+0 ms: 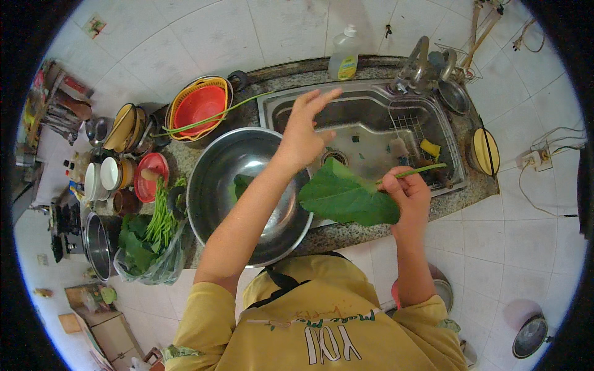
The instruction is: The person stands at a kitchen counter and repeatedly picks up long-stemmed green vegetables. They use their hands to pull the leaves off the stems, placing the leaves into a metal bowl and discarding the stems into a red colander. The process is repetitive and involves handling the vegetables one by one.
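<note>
My right hand (pixel 409 201) pinches the stem of a large green leaf (pixel 349 193) between thumb and fingers, over the sink's front edge. The stem end (pixel 427 168) sticks out past my fingers to the right. My left hand (pixel 305 133) hangs over the left part of the sink (pixel 365 148), fingers spread, holding nothing. Below my left forearm stands a wide metal bowl (pixel 199 232), with a piece of green leaf (pixel 242 184) inside. A long thin green stalk (pixel 210 117) lies across a red plastic basket (pixel 199 106) behind the bowl.
Left of the bowl, a plastic bag (pixel 170 271) holds leafy greens with long stems (pixel 162 216). A wire rack (pixel 405 128) and yellow sponge (pixel 429 148) sit in the sink. A faucet (pixel 416 71) and soap bottle (pixel 344 57) stand behind. Dishes crowd the left counter.
</note>
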The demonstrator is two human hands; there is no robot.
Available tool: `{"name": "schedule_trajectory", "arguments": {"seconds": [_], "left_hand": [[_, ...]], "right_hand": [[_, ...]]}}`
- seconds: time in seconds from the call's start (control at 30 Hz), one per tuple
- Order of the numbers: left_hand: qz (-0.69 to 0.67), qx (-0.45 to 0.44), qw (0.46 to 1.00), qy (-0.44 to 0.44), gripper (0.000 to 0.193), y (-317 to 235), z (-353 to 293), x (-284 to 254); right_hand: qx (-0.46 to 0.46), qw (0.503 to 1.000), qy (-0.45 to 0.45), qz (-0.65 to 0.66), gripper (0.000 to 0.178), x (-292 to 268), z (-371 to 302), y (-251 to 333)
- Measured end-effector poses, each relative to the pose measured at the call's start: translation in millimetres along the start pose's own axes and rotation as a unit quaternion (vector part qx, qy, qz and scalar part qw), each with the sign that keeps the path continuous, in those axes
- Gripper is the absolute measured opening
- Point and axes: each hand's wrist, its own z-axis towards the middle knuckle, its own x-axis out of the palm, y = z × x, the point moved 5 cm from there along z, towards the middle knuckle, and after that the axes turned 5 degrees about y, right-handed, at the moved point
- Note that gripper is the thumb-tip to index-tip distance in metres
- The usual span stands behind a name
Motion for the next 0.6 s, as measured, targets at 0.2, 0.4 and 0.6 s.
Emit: {"name": "schedule_trajectory", "arguments": {"seconds": [0.2, 0.4, 0.6], "left_hand": [[-0.041, 0.040, 0.992, 0.115, 0.020, -49, -3, -26], [0.010, 0.224, 0.922, 0.315, 0.042, -88, -40, 0], [-0.033, 0.146, 0.930, 0.336, 0.045, -81, -46, -1]], "right_hand": [[0.007, 1.000, 0.007, -0.005, 0.014, -4, 5, -4], [0.011, 1.000, 0.017, -0.015, 0.017, 2, 9, -6], [0.010, 0.999, 0.047, 0.009, 0.018, 10, 10, -10]]}}
